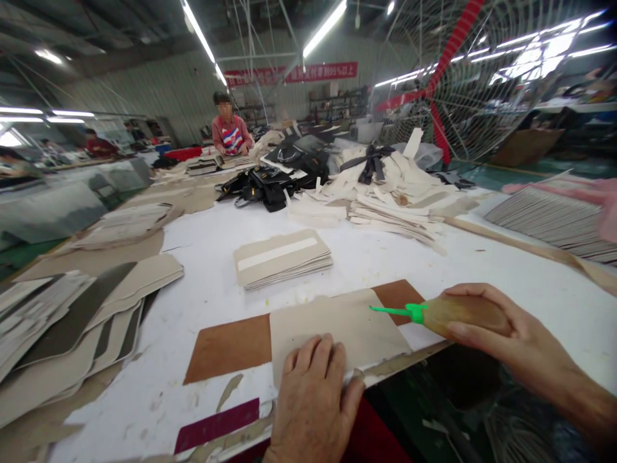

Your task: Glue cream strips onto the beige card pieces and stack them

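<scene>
My left hand [315, 392] lies flat, fingers a little apart, on the lower left part of a beige panel [337, 321] near the table's front edge. Brown pieces show at both ends of that panel, one at the left [229, 347] and one at the right [396, 297]. My right hand [501, 328] is wrapped round a yellowish glue bottle [465, 315], held sideways. Its thin green nozzle points left, over the right part of the panel. A neat stack of beige pieces [284, 257], the top one with a white strip, sits behind the panel.
Beige and dark panels [96, 321] are piled at the left. Black bags [270, 183] and cream fabric pieces [400, 193] lie across the back. A purple strip [216, 426] is near the front edge. A fan [434, 90] stands at the right; a person [231, 132] is at the far end.
</scene>
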A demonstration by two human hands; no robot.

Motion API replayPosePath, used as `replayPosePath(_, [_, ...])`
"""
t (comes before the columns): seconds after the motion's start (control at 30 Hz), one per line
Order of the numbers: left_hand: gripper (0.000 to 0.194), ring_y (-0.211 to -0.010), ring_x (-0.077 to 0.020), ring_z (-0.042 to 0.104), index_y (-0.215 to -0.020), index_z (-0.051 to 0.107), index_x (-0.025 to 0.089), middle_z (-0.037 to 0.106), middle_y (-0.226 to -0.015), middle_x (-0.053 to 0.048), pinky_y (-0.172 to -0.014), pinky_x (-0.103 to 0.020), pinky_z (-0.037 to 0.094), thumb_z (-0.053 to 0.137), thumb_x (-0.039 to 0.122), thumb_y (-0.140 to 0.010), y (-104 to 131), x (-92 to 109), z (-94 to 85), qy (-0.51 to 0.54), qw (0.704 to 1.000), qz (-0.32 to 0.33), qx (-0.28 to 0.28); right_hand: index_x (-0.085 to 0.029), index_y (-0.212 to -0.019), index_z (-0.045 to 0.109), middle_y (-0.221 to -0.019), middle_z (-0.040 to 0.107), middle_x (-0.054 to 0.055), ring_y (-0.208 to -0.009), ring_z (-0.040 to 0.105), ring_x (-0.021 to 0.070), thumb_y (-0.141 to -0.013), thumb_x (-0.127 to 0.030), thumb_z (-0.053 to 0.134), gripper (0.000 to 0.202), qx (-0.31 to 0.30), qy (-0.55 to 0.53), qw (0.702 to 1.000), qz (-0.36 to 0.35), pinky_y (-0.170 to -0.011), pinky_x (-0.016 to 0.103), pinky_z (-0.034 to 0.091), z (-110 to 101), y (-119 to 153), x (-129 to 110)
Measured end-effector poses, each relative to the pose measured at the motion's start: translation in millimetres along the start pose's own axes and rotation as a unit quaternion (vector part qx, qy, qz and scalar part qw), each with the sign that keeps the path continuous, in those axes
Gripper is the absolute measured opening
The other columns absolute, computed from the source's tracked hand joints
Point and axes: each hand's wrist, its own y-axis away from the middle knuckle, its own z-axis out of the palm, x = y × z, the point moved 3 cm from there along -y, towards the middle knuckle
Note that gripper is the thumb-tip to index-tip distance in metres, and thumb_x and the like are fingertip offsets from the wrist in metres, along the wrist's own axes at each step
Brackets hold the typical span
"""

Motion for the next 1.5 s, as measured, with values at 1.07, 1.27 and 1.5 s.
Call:
replayPosePath(1.07, [0.038, -0.129, -0.0328, 0.067, -0.135, 0.072, 0.022, 0.076, -0.141, -0.007, -0.106, -0.054, 0.056, 0.069, 0.047, -0.106, -2.1, 1.3, -6.6, 0.001, 0.999, -0.007, -0.051, -0.030, -0.095, 0.073, -0.079, 0.076, 0.002, -0.069, 0.068, 0.0295, -0.076, -0.070, 0.070, 0.045, -0.103, 0.158, 0.978, -0.087, -0.064, 0.043, 0.051, 14.5, -17.7, -63.4])
replayPosePath(1.27, [0.039, -0.129, -0.0329, 0.066, -0.138, 0.071, 0.022, 0.075, -0.143, -0.007, -0.106, -0.054, 0.055, 0.067, 0.047, -0.107, -3.0, 2.3, -6.5, 0.004, 0.998, -0.006, -0.063, -0.028, -0.095, 0.071, -0.076, 0.072, 0.001, -0.066, 0.066, 0.0259, -0.080, -0.065, 0.067, 0.040, -0.123, 0.182, 0.969, -0.112, -0.062, 0.039, 0.049, 18.5, -18.9, -73.2])
replayPosePath(1.5, [0.040, -0.131, -0.0324, 0.065, -0.137, 0.071, 0.022, 0.074, -0.144, -0.007, -0.108, -0.054, 0.054, 0.068, 0.047, -0.107, -0.6, 2.1, -1.9, 0.010, 0.998, -0.011, -0.057, -0.029, -0.096, 0.072, -0.079, 0.074, 0.002, -0.068, 0.068, 0.0278, -0.080, -0.064, 0.069, 0.039, -0.122, 0.202, 0.962, -0.137, -0.063, 0.040, 0.050, 14.1, -18.9, -75.2])
